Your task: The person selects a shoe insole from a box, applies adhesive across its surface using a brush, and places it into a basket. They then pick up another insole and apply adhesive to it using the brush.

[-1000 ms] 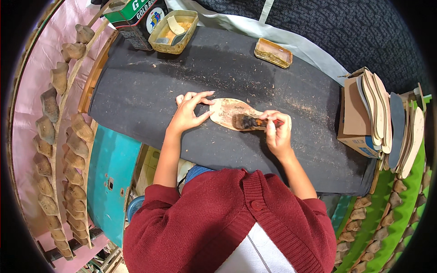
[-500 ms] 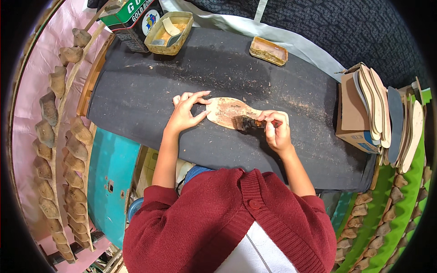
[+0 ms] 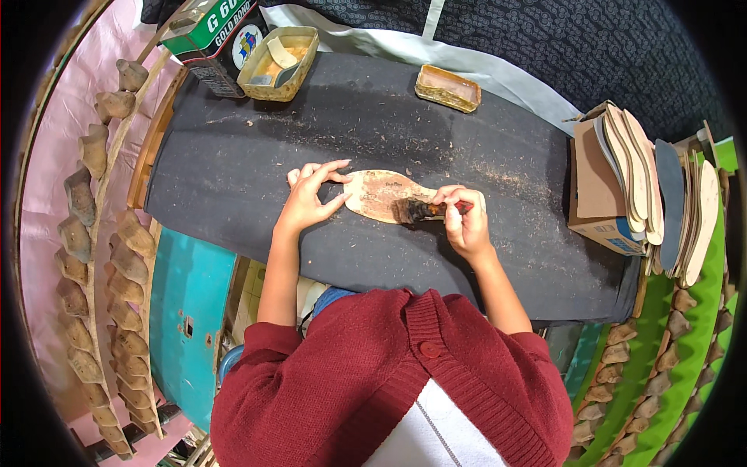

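Showing brn smears: 1 pale insole; L hand, fingers half-spread at L edge; R hand gripping 1 brush; 2 far trays.

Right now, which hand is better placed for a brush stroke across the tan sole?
Probably the right: the right hand grips the brush, its dark end over the tan sole. The left hand holds no tool, thumb and fingers spread at the sole's left end.
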### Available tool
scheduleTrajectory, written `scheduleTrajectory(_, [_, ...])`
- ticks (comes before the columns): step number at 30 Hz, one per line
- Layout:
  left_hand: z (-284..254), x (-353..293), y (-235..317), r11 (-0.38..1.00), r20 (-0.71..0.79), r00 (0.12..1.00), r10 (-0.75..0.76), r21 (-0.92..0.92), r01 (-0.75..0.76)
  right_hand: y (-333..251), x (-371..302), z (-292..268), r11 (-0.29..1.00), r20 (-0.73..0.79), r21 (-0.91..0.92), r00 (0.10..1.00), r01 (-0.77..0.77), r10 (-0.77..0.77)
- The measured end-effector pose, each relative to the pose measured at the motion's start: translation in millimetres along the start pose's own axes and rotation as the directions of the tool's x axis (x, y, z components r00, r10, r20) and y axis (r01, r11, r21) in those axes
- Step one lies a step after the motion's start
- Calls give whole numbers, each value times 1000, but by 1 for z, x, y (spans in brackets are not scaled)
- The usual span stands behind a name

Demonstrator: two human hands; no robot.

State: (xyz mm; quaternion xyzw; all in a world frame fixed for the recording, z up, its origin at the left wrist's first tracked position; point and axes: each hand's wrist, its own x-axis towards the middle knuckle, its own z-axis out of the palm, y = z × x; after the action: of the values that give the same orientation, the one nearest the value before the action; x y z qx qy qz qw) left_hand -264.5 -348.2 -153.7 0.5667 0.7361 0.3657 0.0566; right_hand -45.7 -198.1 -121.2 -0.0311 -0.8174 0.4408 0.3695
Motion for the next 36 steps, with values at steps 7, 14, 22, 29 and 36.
scheduleTrajectory(7, [-1, -3, -2, 1000, -10, 1000, -20, -15, 19, 13, -26, -47, 986, -165, 42, 972, -164, 169])
scheduleTrajectory(14, [-1, -3, -3, 1000, -12, 1000, 2, 3, -2, -2, -6, -43, 979, -162, -72, 970, -192, 178])
scheduleTrajectory(22, [1, -4, -3, 1000, -8, 1000, -10, 4, 10, 16, -6, -41, 977, -171, 15, 962, -212, 211])
scheduleTrajectory(29, [-3, -3, 1, 999, -24, 1000, 14, 31, -13, -4, 22, -77, 929, 82, -146, 932, -339, 353])
scheduleTrajectory(36, [-2, -4, 5, 999, -36, 999, 21, 37, -20, 57, 103, -93, 988, -443, 153, 895, 22, 48])
